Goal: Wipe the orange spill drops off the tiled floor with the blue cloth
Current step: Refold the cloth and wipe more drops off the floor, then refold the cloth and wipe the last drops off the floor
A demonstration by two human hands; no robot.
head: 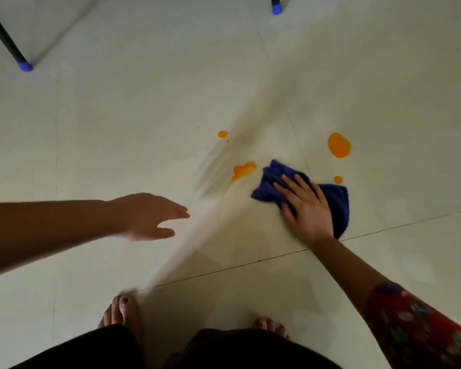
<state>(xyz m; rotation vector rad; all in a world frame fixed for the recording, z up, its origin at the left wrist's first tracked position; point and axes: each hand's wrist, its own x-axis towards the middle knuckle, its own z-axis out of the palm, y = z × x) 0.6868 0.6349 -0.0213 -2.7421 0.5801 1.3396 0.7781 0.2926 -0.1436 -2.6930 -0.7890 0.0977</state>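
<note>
A crumpled blue cloth (336,206) lies on the pale tiled floor (144,129). My right hand (305,209) presses flat on it with straight, spread fingers. Just left of the cloth is a smeared orange patch (244,169). A large orange drop (339,145) lies beyond the cloth on the right, a small drop (338,179) sits beside the cloth's right edge, and small drops (222,134) lie farther back on the left. My left hand (151,217) hovers over the floor left of the spill, fingers straight, holding nothing.
Two dark furniture legs with blue caps stand at the back: one far left (25,66), one top right (276,8). My bare feet (121,311) stand at the near edge. Tile joints cross the floor in front of the cloth.
</note>
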